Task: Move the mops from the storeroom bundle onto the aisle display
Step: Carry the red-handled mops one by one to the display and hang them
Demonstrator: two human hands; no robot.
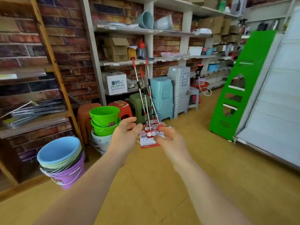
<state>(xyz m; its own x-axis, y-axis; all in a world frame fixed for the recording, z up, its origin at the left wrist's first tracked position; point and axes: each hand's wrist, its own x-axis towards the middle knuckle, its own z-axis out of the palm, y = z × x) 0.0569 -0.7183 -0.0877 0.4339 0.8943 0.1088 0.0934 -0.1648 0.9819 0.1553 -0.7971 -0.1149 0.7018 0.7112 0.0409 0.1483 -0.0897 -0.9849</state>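
Note:
A bundle of mops (146,98) leans against the white shelving, steel poles with red tips pointing up. Their heads (150,134), wrapped in red and white labels, rest on the yellow floor. Both my arms reach forward toward those heads. My left hand (125,135) is open just left of them, palm turned inward and fingers spread. My right hand (169,141) is at their right side with loosely curled fingers; its fingertips are at the labels, and nothing is clasped in it.
Stacked green buckets (104,120) and a blue and purple bucket stack (62,161) stand to the left. Plastic stools (162,96) are piled behind the mops. A green display rack (240,88) with pale shelves (272,111) rises on the right.

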